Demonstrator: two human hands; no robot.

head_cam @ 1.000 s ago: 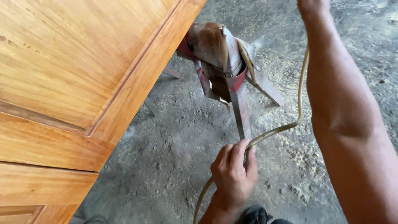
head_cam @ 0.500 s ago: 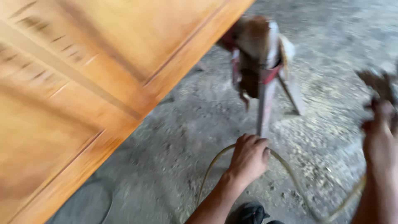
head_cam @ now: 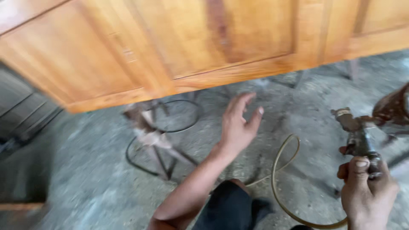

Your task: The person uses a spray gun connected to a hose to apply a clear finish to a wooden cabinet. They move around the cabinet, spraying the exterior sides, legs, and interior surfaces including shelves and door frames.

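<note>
While the right hand (head_cam: 367, 187) grips the spray gun (head_cam: 357, 135) at 4 o'clock, its hose (head_cam: 284, 170) loops over the floor. Left hand (head_cam: 238, 123) is spread, empty, below the wooden door (head_cam: 179, 47).

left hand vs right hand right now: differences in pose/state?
The left hand is open, fingers spread, holding nothing; the right hand is closed around the spray gun. The left hand hangs in the air below the wooden door panel, mid-frame; the right hand sits low at the frame's right edge, with the hose looping from it. Both are bare, above the concrete floor.
</note>
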